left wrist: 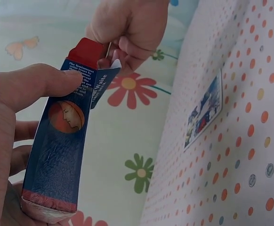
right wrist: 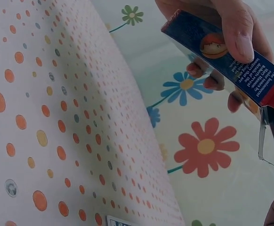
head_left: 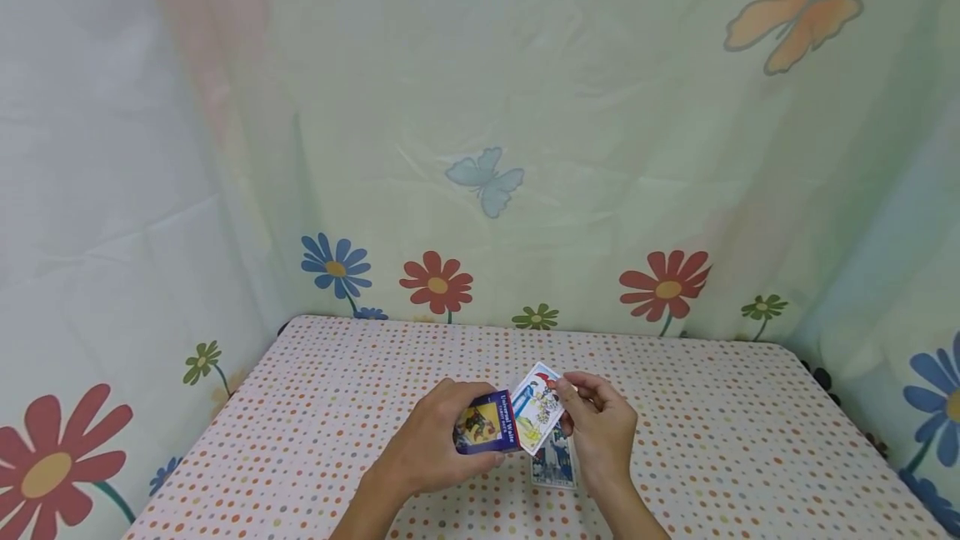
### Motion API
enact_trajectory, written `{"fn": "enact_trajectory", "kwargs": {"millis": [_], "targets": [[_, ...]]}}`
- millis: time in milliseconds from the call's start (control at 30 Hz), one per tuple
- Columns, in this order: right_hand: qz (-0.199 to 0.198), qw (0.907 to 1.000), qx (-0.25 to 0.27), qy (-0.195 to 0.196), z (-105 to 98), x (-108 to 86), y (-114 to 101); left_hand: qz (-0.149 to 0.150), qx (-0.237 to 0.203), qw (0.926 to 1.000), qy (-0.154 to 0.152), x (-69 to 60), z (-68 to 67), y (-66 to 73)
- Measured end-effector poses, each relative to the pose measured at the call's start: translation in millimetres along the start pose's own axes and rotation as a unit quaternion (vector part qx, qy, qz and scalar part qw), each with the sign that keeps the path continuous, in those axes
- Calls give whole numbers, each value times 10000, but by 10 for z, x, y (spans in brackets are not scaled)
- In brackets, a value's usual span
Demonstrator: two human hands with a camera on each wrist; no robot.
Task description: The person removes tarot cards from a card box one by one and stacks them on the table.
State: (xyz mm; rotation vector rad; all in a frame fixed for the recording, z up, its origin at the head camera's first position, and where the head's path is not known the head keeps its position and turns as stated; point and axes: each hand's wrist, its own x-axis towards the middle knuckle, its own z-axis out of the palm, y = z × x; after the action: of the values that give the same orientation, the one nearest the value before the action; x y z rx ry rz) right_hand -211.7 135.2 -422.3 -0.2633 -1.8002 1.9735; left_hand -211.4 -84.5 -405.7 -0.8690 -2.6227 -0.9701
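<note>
Left hand [head_left: 427,438] grips the tarot box [head_left: 480,425], lower centre of the frame; right hand [head_left: 606,430] pinches a card [head_left: 537,408] at its open end, so that one's nearer. Card's between both hands, long axis looks slanted up-right.

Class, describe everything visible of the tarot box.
The tarot box is a dark-blue carton, apparently cardboard, with white lettering, a front picture and a round orange emblem on one narrow side. A red flap stands open at one end. The left hand grips it above the dotted table, open end toward the right hand; contact with the card there is unclear.
</note>
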Motion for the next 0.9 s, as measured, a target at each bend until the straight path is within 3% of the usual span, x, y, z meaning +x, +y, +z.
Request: {"fn": "enact_trajectory", "kwargs": {"millis": [567,900], "targets": [[188,9969,32,-761,-11,-76,-9,-22,-3,10000,-50,-12,-8,8],[253,9800,284,-1953,-61,-110,-66,-8,69,10000,28,-9,-10,-3]]}}
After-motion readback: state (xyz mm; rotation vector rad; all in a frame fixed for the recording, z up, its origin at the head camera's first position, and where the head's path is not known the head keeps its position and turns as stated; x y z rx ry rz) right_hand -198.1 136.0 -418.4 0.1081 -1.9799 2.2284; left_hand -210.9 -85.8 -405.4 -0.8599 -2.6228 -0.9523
